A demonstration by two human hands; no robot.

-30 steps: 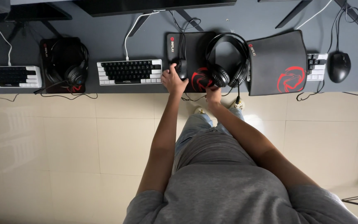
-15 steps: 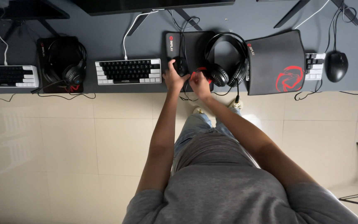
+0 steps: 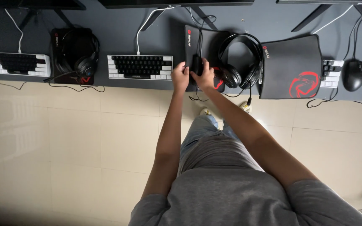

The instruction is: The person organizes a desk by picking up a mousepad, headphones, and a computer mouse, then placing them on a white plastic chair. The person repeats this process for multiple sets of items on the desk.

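While both hands meet at the front edge of the desk (image 3: 105, 90), they grasp a small black mouse (image 3: 197, 65) between them: the left hand (image 3: 180, 76) curls around its left side and the right hand (image 3: 205, 76) closes over its right side. The mouse sits on a dark mouse pad (image 3: 202, 42), just right of a black-and-white keyboard (image 3: 140, 67). Its thin cable (image 3: 199, 35) runs back toward the monitor stand, and a tug could snag it or drag the pad askew. A black headset (image 3: 239, 62) rests touching the pad's right edge, close enough for the right wrist to knock it. Further right lies a second pad with a red emblem (image 3: 292, 67), partly covering another keyboard (image 3: 331, 74), then another mouse (image 3: 354, 74). To the left, a second headset (image 3: 80, 54) lies beside a third keyboard (image 3: 21, 64).
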